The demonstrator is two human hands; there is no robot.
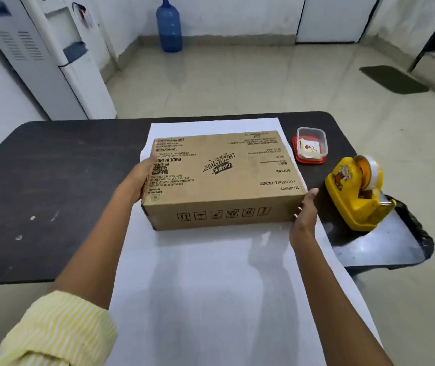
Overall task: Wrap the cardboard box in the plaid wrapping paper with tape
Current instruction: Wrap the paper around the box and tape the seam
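A brown printed cardboard box [224,175] lies flat on a long sheet of wrapping paper [211,286], which shows its plain white side up. The sheet runs from the table's far edge past the near edge toward me. My left hand [138,180] is pressed against the box's left end, thumb on the top edge. My right hand [304,217] touches the box's right front corner with fingers spread. A yellow tape dispenser [356,194] with a roll of clear tape stands to the right of the box.
The dark table [52,194] has rounded corners. A small clear plastic container [311,146] on a red lid sits at the far right of the box. Beyond the table stand a white water dispenser [60,56] and a blue water bottle [169,25] on the floor.
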